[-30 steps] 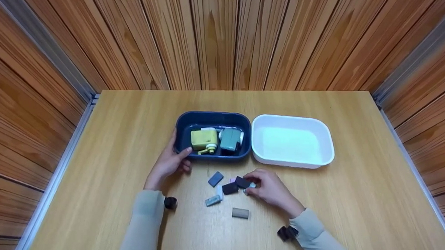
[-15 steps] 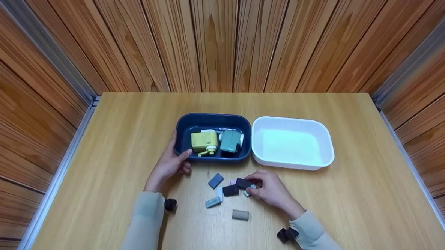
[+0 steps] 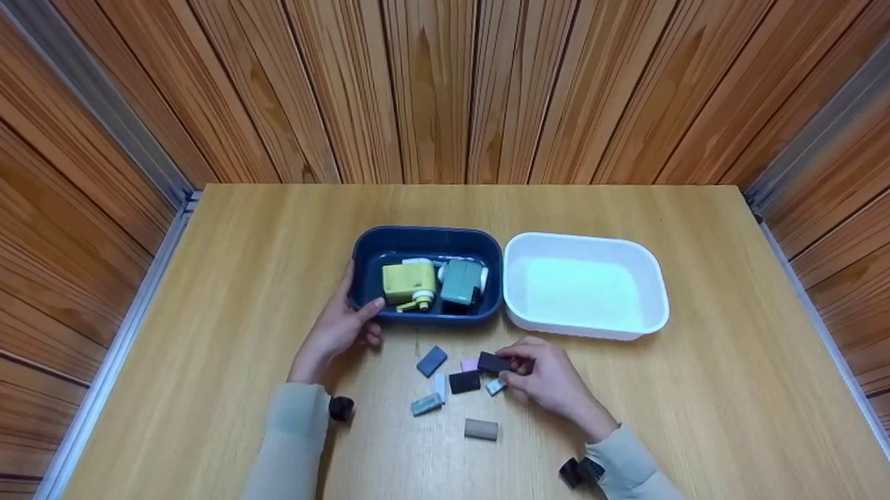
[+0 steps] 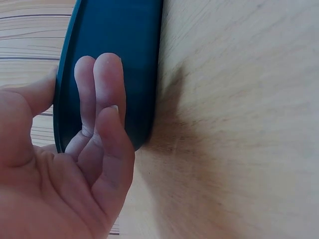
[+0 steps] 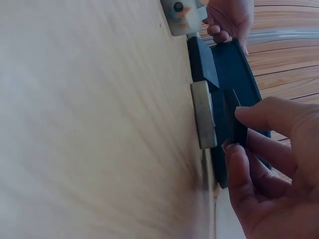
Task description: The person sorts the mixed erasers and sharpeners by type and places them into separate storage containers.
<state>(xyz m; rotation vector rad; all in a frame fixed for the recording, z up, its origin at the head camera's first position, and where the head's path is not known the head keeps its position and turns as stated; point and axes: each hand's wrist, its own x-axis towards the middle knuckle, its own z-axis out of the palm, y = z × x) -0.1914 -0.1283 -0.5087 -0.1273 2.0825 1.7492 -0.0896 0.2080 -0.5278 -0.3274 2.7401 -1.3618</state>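
My left hand point(image 3: 336, 326) grips the left end of a navy tub point(image 3: 433, 322), thumb over its rim and fingers against the outer wall point(image 4: 139, 74). Inside the tub lie a yellow boxy thing with a crank handle point(image 3: 407, 280) and a teal boxy one point(image 3: 461, 281). My right hand point(image 3: 548, 377) pinches a thin black rectangular block point(image 3: 493, 362) between thumb and fingertips, close over the pile. Around it lie another black block point(image 3: 464, 382), a pink piece point(image 3: 469, 365) and a small light-blue piece point(image 3: 495, 387).
A white tub point(image 3: 588, 334) stands right beside the navy one. On the table point(image 3: 193, 328) also lie a blue block point(image 3: 432, 362), a light-blue block point(image 3: 426, 405), a white piece point(image 3: 440, 385) and a grey block point(image 3: 481, 429). Wood-panelled walls point(image 3: 437, 77) enclose the table.
My right hand has shifted slightly right with the black block, leaving the small light-blue piece on the table. The other black block has shifted a little right. My left hand stays on the tub.
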